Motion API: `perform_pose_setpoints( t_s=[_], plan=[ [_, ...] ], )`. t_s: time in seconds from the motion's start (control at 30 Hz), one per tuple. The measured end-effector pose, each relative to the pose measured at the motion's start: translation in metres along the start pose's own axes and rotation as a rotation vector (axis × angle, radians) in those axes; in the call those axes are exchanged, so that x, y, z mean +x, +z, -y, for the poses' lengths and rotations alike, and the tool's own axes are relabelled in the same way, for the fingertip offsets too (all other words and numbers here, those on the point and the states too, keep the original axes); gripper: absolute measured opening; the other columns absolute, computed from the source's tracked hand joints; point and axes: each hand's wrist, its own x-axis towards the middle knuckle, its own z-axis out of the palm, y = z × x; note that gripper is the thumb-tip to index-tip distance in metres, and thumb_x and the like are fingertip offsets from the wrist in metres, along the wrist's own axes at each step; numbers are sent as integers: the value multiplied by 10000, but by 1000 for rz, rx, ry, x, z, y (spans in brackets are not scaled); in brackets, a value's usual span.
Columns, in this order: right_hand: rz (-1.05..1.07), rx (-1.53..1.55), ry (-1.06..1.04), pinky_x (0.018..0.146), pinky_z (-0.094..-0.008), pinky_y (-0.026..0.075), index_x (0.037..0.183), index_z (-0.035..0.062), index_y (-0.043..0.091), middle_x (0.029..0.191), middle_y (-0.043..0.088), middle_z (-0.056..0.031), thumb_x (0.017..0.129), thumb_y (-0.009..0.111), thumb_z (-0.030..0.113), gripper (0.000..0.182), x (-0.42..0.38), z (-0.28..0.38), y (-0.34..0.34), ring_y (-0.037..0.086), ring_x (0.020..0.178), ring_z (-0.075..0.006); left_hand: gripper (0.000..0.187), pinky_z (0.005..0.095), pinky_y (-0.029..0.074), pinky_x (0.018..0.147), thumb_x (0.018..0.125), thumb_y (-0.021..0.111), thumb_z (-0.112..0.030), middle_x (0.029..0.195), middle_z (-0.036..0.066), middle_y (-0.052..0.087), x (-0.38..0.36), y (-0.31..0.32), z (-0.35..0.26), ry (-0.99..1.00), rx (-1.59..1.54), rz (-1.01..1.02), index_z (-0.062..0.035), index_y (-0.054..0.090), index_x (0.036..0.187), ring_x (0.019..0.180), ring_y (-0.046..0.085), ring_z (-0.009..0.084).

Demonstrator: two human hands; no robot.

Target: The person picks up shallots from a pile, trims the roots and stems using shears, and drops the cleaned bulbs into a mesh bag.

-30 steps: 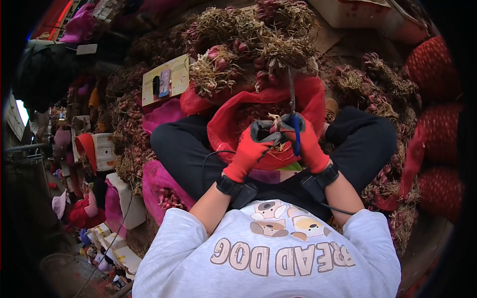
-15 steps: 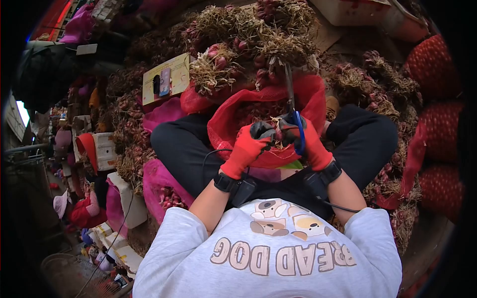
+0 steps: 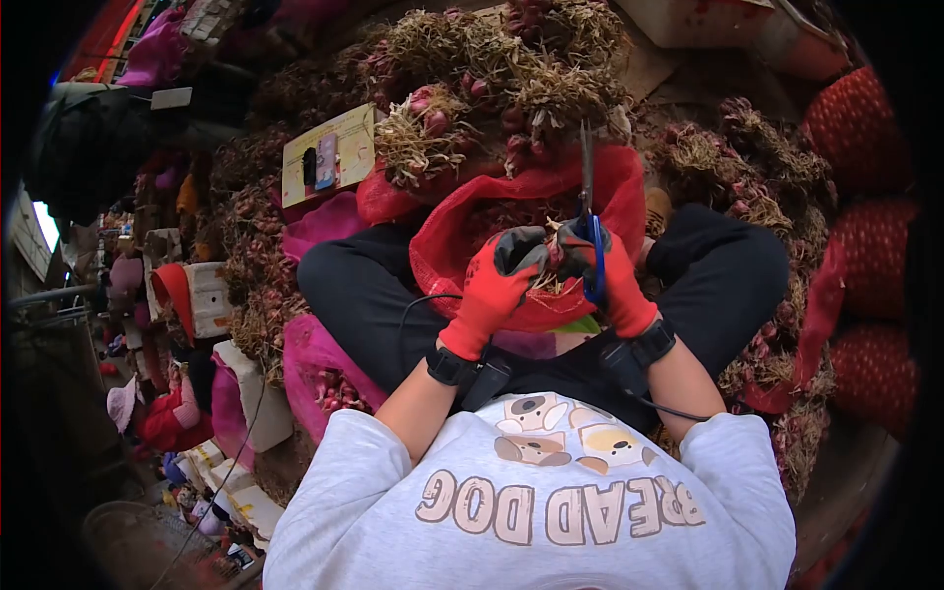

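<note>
My left hand [image 3: 495, 287], in a red and grey glove, is closed on a small shallot [image 3: 553, 258] with dry roots. My right hand [image 3: 618, 280], gloved the same, grips blue-handled scissors [image 3: 588, 218] whose blades point up and away from me. Both hands meet over an open red mesh sack [image 3: 521, 221] that rests between my crossed legs and holds trimmed shallots. The scissor blades are above the shallot; whether they touch it I cannot tell.
A big heap of untrimmed shallot bunches [image 3: 472, 88] lies just beyond the sack. Filled red mesh sacks [image 3: 865, 226] stand at the right. A pink bag [image 3: 320, 369] lies by my left knee, and a yellow card [image 3: 329, 155] lies further left. Stalls with white boxes [image 3: 211, 300] stand far left.
Both hands shifted slightly up and right. The scissors turned a little, so their blades now stand nearly straight up. My left hand keeps hold of the shallot.
</note>
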Motion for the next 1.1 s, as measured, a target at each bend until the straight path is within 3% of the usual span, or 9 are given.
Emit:
perform_pose_setpoints(
  t_s=[0.1, 0.3, 0.37, 0.5, 0.6, 0.63, 0.73, 0.83, 1.1],
  plan=[
    [-14, -15, 6, 672, -229, 463, 1010, 25, 602, 869, 618, -7, 836, 648, 122, 204, 0, 4, 4, 575, 749, -81, 258, 262, 463, 838, 844, 651, -109, 970, 57, 673, 2, 2, -2, 23, -6, 49, 9, 630, 1072, 902, 603, 107],
    [103, -210, -109, 646, -245, 454, 973, 32, 611, 824, 615, 2, 829, 674, 114, 178, -4, 11, -2, 560, 736, -75, 194, 228, 476, 701, 796, 634, -6, 842, 25, 647, 5, -14, 23, -282, -309, 95, 21, 630, 988, 764, 590, 73],
    [83, -173, 27, 637, -248, 453, 955, 37, 609, 818, 612, 2, 823, 681, 119, 171, 2, 10, -4, 557, 724, -76, 213, 219, 457, 639, 778, 649, 5, 831, 10, 631, 5, -12, 21, -205, -216, 34, 6, 617, 988, 711, 559, 58],
    [-28, -150, 7, 639, -247, 454, 937, 34, 601, 817, 612, 3, 815, 683, 117, 169, 2, -3, -2, 562, 720, -80, 304, 210, 409, 551, 743, 692, -1, 837, -7, 617, -3, 0, -8, -17, 83, 85, -33, 584, 1025, 637, 496, 42],
    [0, -132, -10, 654, -247, 469, 942, 29, 595, 822, 615, -5, 825, 673, 115, 165, 2, -4, -3, 581, 730, -89, 406, 277, 461, 814, 700, 703, -20, 977, 79, 622, -2, 7, -3, -91, 133, 96, -21, 563, 1081, 907, 584, 142],
    [32, -115, -47, 661, -248, 475, 946, 29, 594, 824, 616, -9, 829, 668, 115, 163, 3, -7, -6, 588, 736, -93, 346, 212, 385, 507, 751, 664, 17, 854, -22, 602, -2, 10, -11, -90, 102, 80, -49, 556, 1073, 606, 476, 38],
    [43, 20, 48, 671, -250, 489, 963, 22, 587, 826, 620, -25, 838, 652, 109, 166, 2, -2, -8, 607, 750, -105, 342, 217, 444, 597, 750, 620, 54, 892, -14, 594, -1, 7, 5, -153, -106, 99, -38, 552, 1073, 705, 529, 63],
    [69, 146, 147, 659, -245, 492, 979, 16, 581, 828, 622, -39, 842, 641, 97, 170, 2, 3, -5, 611, 753, -109, 347, 268, 458, 810, 725, 593, 69, 956, 39, 599, -4, 8, 14, -148, -314, 55, -27, 559, 1056, 892, 555, 119],
    [49, -285, -186, 740, -265, 504, 1066, 2, 553, 901, 624, -51, 804, 689, 16, 295, 0, 28, 18, 607, 813, -106, 308, 249, 464, 801, 723, 612, 85, 918, 20, 588, 3, -3, 20, -64, 86, 55, -12, 560, 1011, 873, 553, 91]
  ],
)
